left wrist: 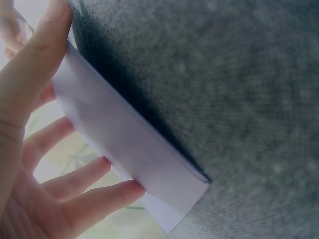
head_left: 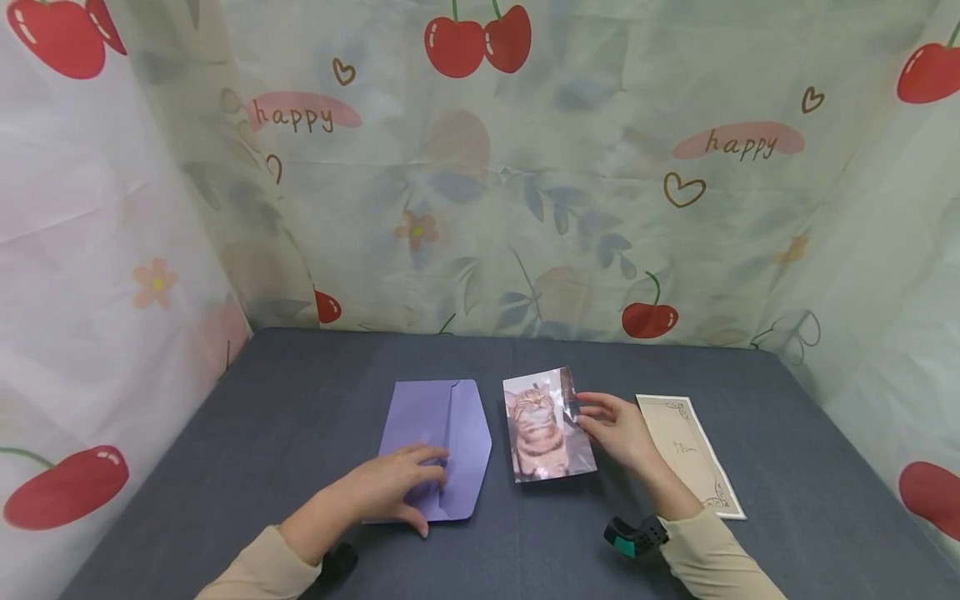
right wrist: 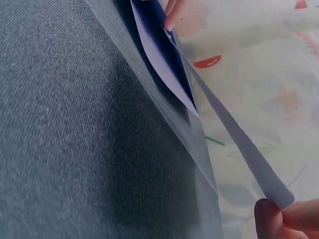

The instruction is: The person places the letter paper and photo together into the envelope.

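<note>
A purple envelope (head_left: 467,450) lies on the dark table with its flap opened out to the right. Relaxed fingers of my left hand (head_left: 401,483) rest on it close to the pocket's mouth, the thumb at its near edge. In the left wrist view the fingertips of the left hand (left wrist: 75,189) touch the pale envelope (left wrist: 124,129). To the envelope's right, my right hand (head_left: 618,429) pinches a cat photo (head_left: 540,429) by its right edge. Seen edge-on in the right wrist view, the photo (right wrist: 239,134) slants up from the thumb and finger.
Partly behind the right forearm lies a cream card (head_left: 693,458) with an ornamental border. A black band with a green part (head_left: 633,537) sits at the right wrist. Printed cloth (head_left: 480,208) hangs at the back and both sides of the dark table (head_left: 315,417).
</note>
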